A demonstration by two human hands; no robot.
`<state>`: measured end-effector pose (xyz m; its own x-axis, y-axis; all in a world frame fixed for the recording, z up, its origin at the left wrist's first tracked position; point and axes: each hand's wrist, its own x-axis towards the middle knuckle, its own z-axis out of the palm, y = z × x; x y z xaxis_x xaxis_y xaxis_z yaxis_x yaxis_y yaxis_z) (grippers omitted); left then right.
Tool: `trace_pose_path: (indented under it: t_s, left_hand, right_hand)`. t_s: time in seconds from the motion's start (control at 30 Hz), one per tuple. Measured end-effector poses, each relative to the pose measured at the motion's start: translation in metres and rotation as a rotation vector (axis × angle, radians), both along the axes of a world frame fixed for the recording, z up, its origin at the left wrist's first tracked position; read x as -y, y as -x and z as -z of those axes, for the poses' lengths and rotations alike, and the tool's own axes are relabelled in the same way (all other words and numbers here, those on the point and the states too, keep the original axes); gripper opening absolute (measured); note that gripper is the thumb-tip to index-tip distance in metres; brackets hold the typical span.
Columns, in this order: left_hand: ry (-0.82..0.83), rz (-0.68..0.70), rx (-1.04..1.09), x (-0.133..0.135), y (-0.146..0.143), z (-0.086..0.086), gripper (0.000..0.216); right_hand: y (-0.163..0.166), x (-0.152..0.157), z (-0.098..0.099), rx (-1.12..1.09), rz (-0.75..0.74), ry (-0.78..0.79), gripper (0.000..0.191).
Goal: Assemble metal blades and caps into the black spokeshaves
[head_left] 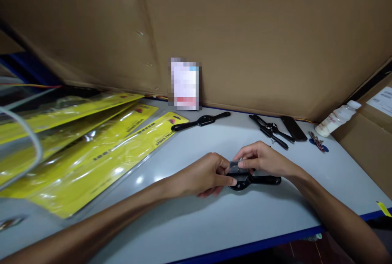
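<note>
A black tool with two handles lies on the pale table, near the front edge. Both hands are on it. The left hand is curled, and its thumb and fingers pinch the round middle part of the tool. The right hand is curled too, and its fingertips pinch a small grey piece on top of the tool (too small to see well). Farther back lie another black tool, a heap of black tools, a dark phone and a white bottle. Shiny yellow packs are spread out on the left.
</note>
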<state>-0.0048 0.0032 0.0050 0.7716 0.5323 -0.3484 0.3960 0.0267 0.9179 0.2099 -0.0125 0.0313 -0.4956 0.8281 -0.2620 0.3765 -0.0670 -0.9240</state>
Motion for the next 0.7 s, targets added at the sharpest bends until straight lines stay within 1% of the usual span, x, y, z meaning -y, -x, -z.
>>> trace_pose_path:
  t_s: [0.13,0.23,0.3,0.33,0.37,0.4,0.43,0.5,0.53,0.57,0.6,0.63,0.7]
  left_hand:
    - [-0.027,-0.025,-0.001,0.002,-0.001,0.001,0.039]
    - [-0.136,-0.07,-0.014,0.005,-0.003,-0.001,0.038]
    - [-0.225,-0.069,-0.015,0.006,-0.002,-0.003,0.035]
    - [-0.281,-0.087,-0.001,0.006,-0.002,-0.004,0.032]
    - [-0.354,-0.15,0.028,0.005,0.0,-0.007,0.028]
    - [-0.445,-0.266,0.073,0.004,0.001,-0.009,0.025]
    - [-0.549,-0.428,0.138,0.003,0.003,-0.012,0.023]
    - [-0.744,-0.803,0.304,0.0,0.006,-0.016,0.018]
    - [-0.81,-0.934,0.384,0.0,0.007,-0.018,0.016]
    - [-0.837,-1.003,0.436,0.0,0.008,-0.018,0.014]
    - [-0.829,-1.007,0.451,0.001,0.007,-0.017,0.012]
    - [-0.789,-0.951,0.437,0.002,0.005,-0.016,0.013]
    - [-0.597,-0.732,0.379,0.007,0.0,-0.012,0.019]
  right_hand:
    - [0.001,0.005,-0.008,0.083,-0.064,-0.075,0.021]
    - [0.002,0.01,-0.014,0.191,-0.141,-0.067,0.015]
    - [0.003,0.012,-0.016,0.25,-0.185,-0.066,0.008]
    - [0.003,0.012,-0.016,0.265,-0.184,-0.088,0.013]
    - [0.004,0.012,-0.015,0.262,-0.164,-0.112,0.018]
    - [0.004,0.012,-0.014,0.24,-0.123,-0.134,0.021]
    - [0.005,0.011,-0.013,0.203,-0.064,-0.15,0.022]
    - [0.007,0.01,-0.011,0.094,0.076,-0.157,0.021]
    - [0.008,0.01,-0.01,0.019,0.151,-0.15,0.02]
    - [0.01,0.01,-0.009,-0.056,0.224,-0.135,0.02]
    - [0.013,0.011,-0.008,-0.13,0.294,-0.114,0.02]
    - [0.015,0.012,-0.007,-0.198,0.357,-0.089,0.022]
    - [0.022,0.016,-0.004,-0.309,0.465,-0.048,0.027]
